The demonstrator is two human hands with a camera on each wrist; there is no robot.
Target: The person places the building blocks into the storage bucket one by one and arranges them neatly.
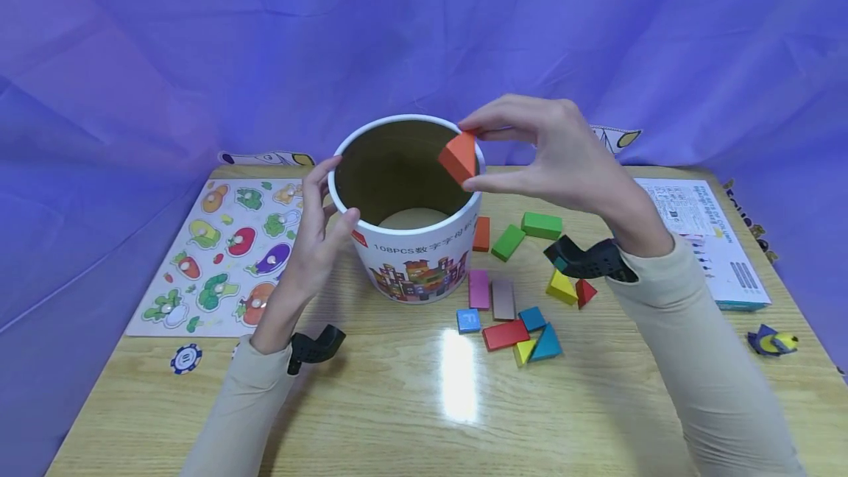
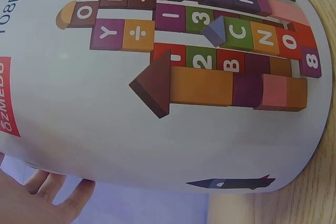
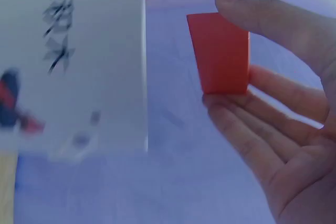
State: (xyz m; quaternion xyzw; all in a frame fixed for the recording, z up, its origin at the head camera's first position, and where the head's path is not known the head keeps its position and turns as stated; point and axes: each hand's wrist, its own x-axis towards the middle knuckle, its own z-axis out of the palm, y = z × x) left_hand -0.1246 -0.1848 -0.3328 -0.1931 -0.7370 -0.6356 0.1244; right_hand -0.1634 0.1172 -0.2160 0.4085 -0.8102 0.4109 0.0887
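Beige-sleeved right hand point(image 1: 553, 153) pinches an orange-red angular block point(image 1: 459, 158).
It is above an open, white, printed, cylindrical bucket point(image 1: 419, 256), near its right rim; the left hand point(image 1: 316, 252) grips the left rim.

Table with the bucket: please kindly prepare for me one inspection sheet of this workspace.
Surface: wooden table with a bright reflection.
Job's things: bucket upright; orange block lifted; loose blocks lie toward the bucket's right.
Clutter: board and chip at left; box and small toy at right.
Left hand: holds the bucket at its rim.
Right hand: pinches the orange block by the bucket's mouth.
Cables: nothing seen.
Surroundings: blue curtain behind and at both sides.
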